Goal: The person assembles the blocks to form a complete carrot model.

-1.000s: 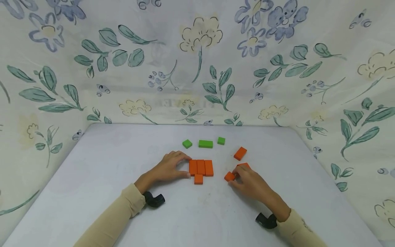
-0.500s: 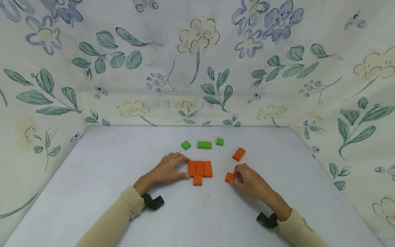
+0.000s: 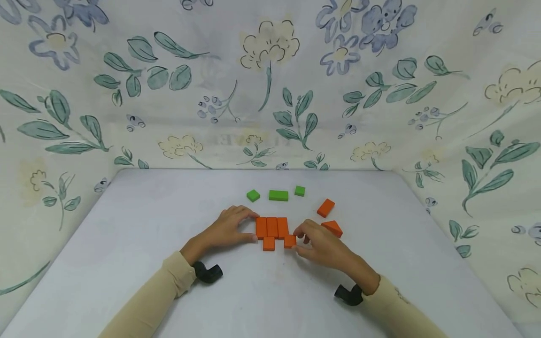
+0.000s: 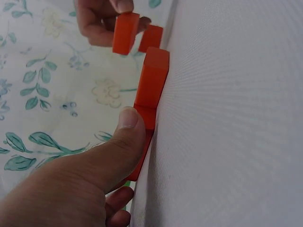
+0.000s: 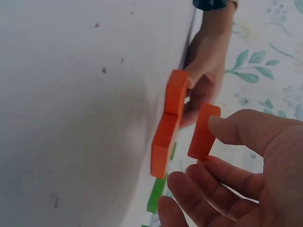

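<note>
My right hand (image 3: 323,244) pinches a small orange square block (image 3: 290,241) between thumb and fingers, at the lower right of a row of three orange rectangular blocks (image 3: 272,227). In the right wrist view the held block (image 5: 204,132) appears tilted and apart from the others. A second orange square block (image 3: 268,243) sits against the row's near side, towards its left. With thumb and index finger apart, my left hand (image 3: 226,227) touches the row's left side; its thumb (image 4: 120,137) lies along the blocks in the left wrist view.
Past the row lie a green rectangular block (image 3: 278,195) and two small green blocks, one left (image 3: 253,195) and one right (image 3: 299,191). An orange rectangular block (image 3: 326,208) and an orange triangular block (image 3: 332,228) lie to the right. Floral cloth (image 3: 270,117) encloses the white table (image 3: 127,211).
My right hand has carried the orange square block leftward from beside the triangular block to the row's lower right, uncovering more of the triangle. My left hand stays at the row's left side.
</note>
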### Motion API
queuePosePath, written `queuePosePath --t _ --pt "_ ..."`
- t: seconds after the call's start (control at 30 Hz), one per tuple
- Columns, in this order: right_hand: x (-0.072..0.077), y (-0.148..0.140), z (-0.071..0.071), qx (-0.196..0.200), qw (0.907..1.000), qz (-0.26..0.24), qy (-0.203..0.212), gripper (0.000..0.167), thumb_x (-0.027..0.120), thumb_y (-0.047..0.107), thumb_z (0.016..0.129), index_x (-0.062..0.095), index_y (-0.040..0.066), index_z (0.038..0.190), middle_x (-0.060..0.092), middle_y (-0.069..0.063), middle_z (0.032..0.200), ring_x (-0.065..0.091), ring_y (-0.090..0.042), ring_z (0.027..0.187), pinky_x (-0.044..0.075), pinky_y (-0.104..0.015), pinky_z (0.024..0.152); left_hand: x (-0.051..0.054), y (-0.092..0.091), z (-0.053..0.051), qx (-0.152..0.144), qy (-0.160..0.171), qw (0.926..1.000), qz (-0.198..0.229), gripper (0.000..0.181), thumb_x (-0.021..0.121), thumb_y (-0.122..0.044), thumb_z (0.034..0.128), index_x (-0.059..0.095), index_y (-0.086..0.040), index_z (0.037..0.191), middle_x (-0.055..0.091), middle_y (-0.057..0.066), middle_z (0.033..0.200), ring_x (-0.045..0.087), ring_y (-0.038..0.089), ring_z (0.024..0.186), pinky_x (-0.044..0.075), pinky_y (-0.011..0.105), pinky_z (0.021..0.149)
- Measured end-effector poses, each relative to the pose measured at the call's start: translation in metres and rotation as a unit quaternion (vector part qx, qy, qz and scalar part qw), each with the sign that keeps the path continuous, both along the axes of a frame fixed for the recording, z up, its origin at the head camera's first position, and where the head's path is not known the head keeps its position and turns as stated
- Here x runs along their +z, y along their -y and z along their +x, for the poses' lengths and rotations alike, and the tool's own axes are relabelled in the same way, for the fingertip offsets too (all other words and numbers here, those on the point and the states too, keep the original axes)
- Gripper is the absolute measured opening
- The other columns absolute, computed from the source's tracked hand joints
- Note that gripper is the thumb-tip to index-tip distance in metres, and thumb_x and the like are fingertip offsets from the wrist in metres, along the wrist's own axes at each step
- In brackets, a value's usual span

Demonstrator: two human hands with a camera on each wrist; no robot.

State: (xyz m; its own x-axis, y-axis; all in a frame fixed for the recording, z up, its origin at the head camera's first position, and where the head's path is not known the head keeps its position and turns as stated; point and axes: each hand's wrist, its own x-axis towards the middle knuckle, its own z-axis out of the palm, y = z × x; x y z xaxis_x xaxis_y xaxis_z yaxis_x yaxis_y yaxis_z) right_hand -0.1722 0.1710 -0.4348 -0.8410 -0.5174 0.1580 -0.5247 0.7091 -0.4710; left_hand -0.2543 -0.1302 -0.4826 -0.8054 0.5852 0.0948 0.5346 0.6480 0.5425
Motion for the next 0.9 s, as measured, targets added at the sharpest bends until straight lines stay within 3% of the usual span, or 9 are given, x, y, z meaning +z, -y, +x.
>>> queuePosePath --t 0.3,0.9 --pt "-0.011 0.016 -0.007 0.026 0.9993 0.024 -0.011 0.025 0.076 0.019 0.088 0.063 0.009 0.106 0.063 -0.001 0.099 0.060 -0.014 0.086 0.053 -0.022 0.075 0.001 0.001 0.001 -0.011 -0.012 0.9999 0.005 0.063 0.078 -0.052 0.0818 0.059 -0.023 0.134 0.057 0.001 0.138 0.047 0.024 0.130 0.035 0.048 0.104" --pt "-0.016 0.022 -0.011 0.012 0.9988 0.044 -0.016 0.027 0.077 0.024 0.088 0.064 0.010 0.108 0.063 0.001 0.098 0.058 -0.013 0.086 0.051 -0.021 0.075 0.002 0.001 0.002 -0.012 -0.014 0.9998 0.011 0.062 0.078 -0.051 0.0821 0.059 -0.021 0.133 0.058 0.001 0.136 0.048 0.024 0.128 0.035 0.049 0.104"
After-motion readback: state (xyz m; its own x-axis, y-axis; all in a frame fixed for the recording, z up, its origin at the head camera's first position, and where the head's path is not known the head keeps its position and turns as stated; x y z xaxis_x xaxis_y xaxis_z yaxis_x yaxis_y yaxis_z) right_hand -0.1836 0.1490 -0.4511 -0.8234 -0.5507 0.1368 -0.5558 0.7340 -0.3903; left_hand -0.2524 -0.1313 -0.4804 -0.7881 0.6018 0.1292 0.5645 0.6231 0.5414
